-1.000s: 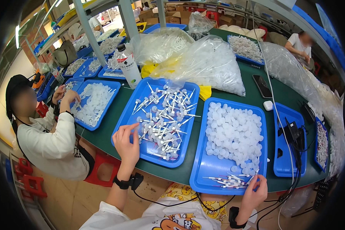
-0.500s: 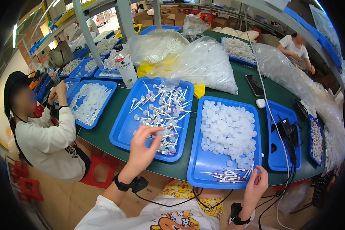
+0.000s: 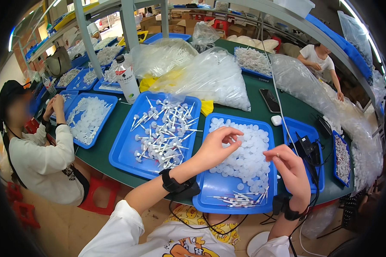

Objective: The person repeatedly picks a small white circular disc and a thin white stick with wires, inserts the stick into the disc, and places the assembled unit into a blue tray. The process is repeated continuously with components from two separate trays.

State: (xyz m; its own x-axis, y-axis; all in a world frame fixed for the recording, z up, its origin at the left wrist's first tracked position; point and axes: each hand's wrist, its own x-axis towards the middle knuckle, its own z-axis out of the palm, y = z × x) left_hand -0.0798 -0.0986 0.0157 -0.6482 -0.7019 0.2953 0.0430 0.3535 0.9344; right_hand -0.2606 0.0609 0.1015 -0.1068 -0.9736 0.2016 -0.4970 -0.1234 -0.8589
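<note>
My left hand [image 3: 220,147] hovers over the right-hand blue tray [image 3: 203,195], its thumb and curled fingers apart with nothing visible between them. Below it lies a heap of translucent white round caps [image 3: 248,158]. My right hand [image 3: 291,169] is above that tray's right edge, thumb and finger pinched together; a tiny pale bit shows at the tips, too small to name. Thin white sticks with reddish parts [image 3: 240,200] lie along the tray's near side. In the blue tray to the left [image 3: 126,150] are many sticks with round caps fitted on them [image 3: 165,132].
A bottle [image 3: 128,81], clear bags of white parts [image 3: 218,79] and a phone [image 3: 269,100] stand beyond the trays. At right, a blue tray [image 3: 291,124] holds black adapters and cables. A co-worker [image 3: 43,150] sits at left; another person [image 3: 324,64] works far right.
My left hand has moved right, from the tray of capped sticks to above the loose caps. My right hand has risen from beside the thin sticks. The view has shifted slightly.
</note>
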